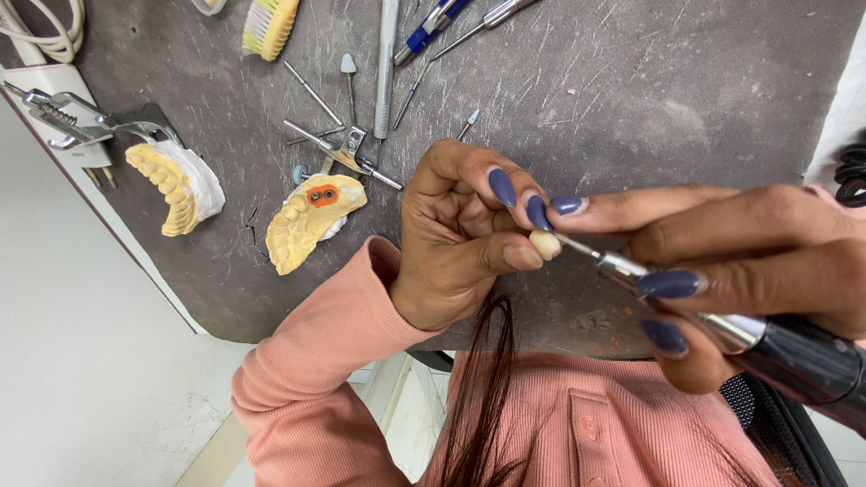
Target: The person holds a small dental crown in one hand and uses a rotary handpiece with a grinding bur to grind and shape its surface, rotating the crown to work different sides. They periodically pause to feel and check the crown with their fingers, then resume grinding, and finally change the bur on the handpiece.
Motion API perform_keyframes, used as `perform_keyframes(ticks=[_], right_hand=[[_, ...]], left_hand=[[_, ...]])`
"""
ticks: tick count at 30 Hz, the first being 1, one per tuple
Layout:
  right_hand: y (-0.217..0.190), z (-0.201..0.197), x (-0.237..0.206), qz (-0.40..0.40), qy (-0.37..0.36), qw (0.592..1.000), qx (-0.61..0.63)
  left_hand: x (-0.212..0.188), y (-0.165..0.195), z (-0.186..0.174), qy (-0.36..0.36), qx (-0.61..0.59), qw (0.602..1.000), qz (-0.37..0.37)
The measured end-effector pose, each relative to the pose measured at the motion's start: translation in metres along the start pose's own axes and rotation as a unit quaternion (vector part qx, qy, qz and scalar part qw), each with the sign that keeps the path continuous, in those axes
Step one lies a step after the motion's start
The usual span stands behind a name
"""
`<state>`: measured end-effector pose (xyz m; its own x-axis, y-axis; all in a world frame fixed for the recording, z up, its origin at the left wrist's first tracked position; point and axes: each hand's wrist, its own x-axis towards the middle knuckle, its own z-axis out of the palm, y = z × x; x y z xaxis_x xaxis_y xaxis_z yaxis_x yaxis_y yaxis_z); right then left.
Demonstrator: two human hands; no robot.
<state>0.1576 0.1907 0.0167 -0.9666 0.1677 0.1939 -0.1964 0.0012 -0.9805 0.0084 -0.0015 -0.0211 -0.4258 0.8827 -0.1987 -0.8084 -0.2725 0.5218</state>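
Note:
My left hand (456, 239) pinches a small cream tooth crown (544, 243) between thumb and fingertips, above the near edge of the dark grey mat (649, 99). My right hand (749, 252) grips a rotary handpiece (794, 356) with a silver nose and black body. Its thin bur (577, 246) touches the crown from the right. My right forefinger rests against my left fingertips. Both hands have dark blue nails, and a pink sleeve covers my left arm.
Two yellow dental casts lie on the mat at left, one with an orange patch (311, 221), one on a white base (176, 185) by a metal articulator (63, 117). Loose burs (311, 90), a yellow brush (269, 25) and a blue-handled tool (428, 22) lie at the back.

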Motion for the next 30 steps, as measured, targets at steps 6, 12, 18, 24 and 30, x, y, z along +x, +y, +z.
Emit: perform_keyframes(ticks=[6, 12, 18, 24, 30], right_hand=[[-0.002, -0.017, -0.021, 0.077, -0.078, 0.994, -0.031], [0.05, -0.007, -0.066, 0.295, -0.097, 0.882, 0.355], [0.048, -0.034, -0.05, 0.374, -0.236, 0.862, 0.248], [0.022, -0.017, -0.032, 0.062, -0.101, 0.992, -0.04], [0.025, -0.015, -0.032, 0.063, -0.108, 0.992, -0.003]], left_hand=[[-0.001, 0.0, 0.0, 0.003, 0.014, 1.0, -0.001], [0.001, 0.001, -0.001, -0.005, 0.011, 1.0, -0.002], [0.001, 0.0, -0.001, -0.011, 0.01, 1.0, 0.006], [0.002, 0.0, -0.001, -0.009, 0.014, 1.0, 0.006], [0.002, -0.001, 0.0, -0.004, 0.017, 1.0, 0.016]])
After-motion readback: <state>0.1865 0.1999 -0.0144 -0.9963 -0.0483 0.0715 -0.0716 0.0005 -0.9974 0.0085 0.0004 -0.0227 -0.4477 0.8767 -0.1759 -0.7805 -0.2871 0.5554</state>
